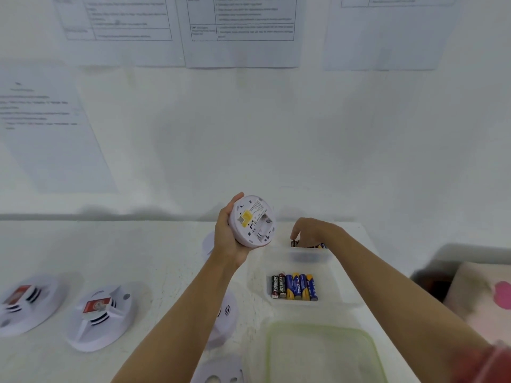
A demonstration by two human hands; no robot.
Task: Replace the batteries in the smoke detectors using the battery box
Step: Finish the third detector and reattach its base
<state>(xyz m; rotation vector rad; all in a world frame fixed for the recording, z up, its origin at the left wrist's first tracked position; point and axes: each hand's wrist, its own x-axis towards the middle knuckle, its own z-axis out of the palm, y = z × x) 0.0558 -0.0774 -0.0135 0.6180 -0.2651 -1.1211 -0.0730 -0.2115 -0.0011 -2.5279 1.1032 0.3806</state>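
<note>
My left hand (231, 236) grips a round white smoke detector (253, 221) in the air, its back turned toward me, showing a yellow tab and an open battery bay. My right hand (311, 230) reaches past the far edge of a clear plastic battery box (337, 277) and pinches a dark battery (294, 242) among a few batteries lying behind the box. Inside the box lies a row of several black and blue-yellow batteries (294, 286).
Two white detectors with red labels (101, 316) (26, 301) lie at the left on the white table. Another detector (225, 316) sits under my left forearm, and a loose base plate (218, 371) lies near the front edge. A clear lid (320, 355) lies in front of the box.
</note>
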